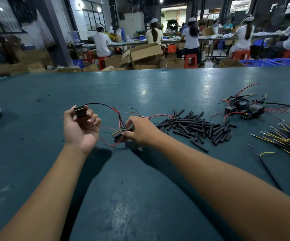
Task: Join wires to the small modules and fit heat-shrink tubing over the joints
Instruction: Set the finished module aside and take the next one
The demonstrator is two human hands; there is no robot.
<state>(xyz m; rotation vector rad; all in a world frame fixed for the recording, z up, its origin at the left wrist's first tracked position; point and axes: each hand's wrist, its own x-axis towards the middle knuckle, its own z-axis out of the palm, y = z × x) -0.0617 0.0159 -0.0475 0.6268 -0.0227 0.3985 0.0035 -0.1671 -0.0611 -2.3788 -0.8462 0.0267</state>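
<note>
One small black module [79, 111] is held up off the tabletop [140, 188] in the left hand [80, 126], palm turned upward, with the fingers curled round its lower edge and the thumb against its left side. A second module [118, 134] lies on the tabletop just right of that hand, and it is being pinched at its right end by the right hand [139, 130], knuckles up. The two modules are linked by red and black wires [113, 110] that arch from the raised one over to the one lying flat, so the pair is judged to be tangled or joined.

The relation that matters is seen to the right: the heap of black heat-shrink tubing [198, 126] lies just beyond the right hand, its pieces scattered at all angles with no common long axis. The right hand is plainly the nearer; the left is well apart from the heap. A sleeve would therefore best be fetched by the right hand once its module is let go.

Further right a cluster of more modules [245, 108] is seen, and near the right edge a bundle of yellow and purple wires [286, 138] whose lengths run roughly diagonally toward the lower right
</note>
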